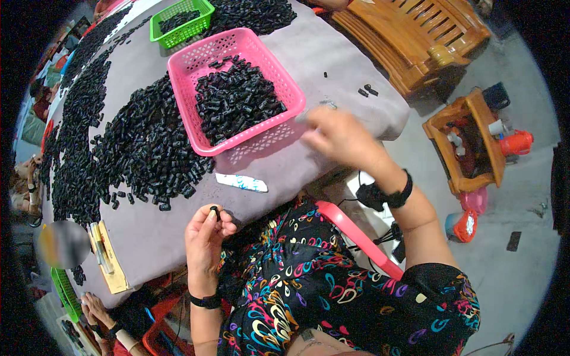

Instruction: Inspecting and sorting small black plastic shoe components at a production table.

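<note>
My left hand [205, 232] is pinched around a small black cylindrical piece [214, 210] just off the table's near edge. My right hand [339, 135], smeared by motion, hovers beside the right corner of a pink plastic basket [199, 133]; its fingers are too blurred to read. Inside that basket lie many short black cylindrical parts [237, 101]. A large loose heap of the same parts [148, 139] spreads over the cloth to its left. Close to my right fingertips is a small shiny item [328, 104] whose kind I cannot make out.
A white printed strip [242, 182] lies before the basket. Farther back stands a green basket [183, 24]. A few stray parts [368, 90] sit toward the table's right end. Pens [101, 249] rest on a yellowish card at left. Another person's hands [97, 310] show at lower left.
</note>
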### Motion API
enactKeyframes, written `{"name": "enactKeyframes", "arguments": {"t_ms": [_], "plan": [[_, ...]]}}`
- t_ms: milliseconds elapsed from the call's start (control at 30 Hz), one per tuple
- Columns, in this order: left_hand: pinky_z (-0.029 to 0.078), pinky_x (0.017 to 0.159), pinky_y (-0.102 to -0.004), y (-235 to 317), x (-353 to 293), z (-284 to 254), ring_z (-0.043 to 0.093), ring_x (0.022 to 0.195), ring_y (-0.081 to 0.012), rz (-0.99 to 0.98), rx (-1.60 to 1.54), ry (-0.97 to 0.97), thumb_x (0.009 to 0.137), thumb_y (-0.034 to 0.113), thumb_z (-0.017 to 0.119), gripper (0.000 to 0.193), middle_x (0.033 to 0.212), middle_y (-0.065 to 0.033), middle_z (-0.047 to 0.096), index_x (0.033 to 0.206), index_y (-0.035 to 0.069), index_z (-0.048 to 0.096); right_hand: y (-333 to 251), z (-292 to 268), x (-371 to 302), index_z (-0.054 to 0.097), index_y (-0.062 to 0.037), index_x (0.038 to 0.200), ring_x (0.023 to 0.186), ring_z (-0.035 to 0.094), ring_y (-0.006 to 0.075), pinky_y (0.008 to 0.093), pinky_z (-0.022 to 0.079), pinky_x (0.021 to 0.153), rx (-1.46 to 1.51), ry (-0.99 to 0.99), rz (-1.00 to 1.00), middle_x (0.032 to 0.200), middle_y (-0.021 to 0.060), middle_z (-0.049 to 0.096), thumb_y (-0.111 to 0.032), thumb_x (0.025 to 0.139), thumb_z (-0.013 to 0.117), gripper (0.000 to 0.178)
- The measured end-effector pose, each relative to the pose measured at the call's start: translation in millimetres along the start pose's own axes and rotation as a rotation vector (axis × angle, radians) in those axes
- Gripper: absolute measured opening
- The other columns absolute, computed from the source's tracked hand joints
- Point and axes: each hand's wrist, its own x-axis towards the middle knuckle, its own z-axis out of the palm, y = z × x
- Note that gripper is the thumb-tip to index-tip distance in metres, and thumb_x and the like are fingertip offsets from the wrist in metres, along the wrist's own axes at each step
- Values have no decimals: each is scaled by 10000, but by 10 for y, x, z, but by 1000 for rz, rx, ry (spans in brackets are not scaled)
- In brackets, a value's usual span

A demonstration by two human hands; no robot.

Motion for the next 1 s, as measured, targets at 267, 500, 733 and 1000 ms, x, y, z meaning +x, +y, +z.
{"name": "enactKeyframes", "arguments": {"t_ms": [267, 500, 733, 1000], "plan": [[490, 615, -243, -10, -86, -4, 577, 687, -126, 70, 9, 87, 924, 192, 538, 191, 840, -64, 598, 1026, 30, 550, -842, 714, 63, 538, -47, 945, 827, 561, 325, 429, 473, 694, 71, -322, -192, 891, 140, 520, -128, 743, 641, 242], [490, 612, -240, -23, -180, -124, 568, 679, -122, 94, -15, 86, 915, 178, 549, 204, 822, -50, 591, 1040, 17, 563, -791, 950, 135, 536, -30, 962, 866, 564, 347, 446, 478, 732, 42, -318, -127, 906, 159, 524, -71, 710, 604, 264], [524, 676, -256, 10, -163, -158, 617, 744, -139, 74, -65, 59, 902, 114, 553, 238, 925, -86, 628, 1109, -3, 545, -812, 925, 229, 521, -15, 996, 891, 558, 394, 482, 470, 761, 92, -347, -81, 946, 211, 534, -45, 672, 580, 330], [544, 679, -244, 19, -124, -208, 641, 759, -141, 78, -140, 45, 898, 72, 553, 212, 944, -93, 645, 1100, 5, 560, -794, 913, 271, 532, 9, 965, 852, 514, 362, 427, 436, 752, 298, -301, -110, 915, 184, 474, -45, 698, 549, 274]]}}
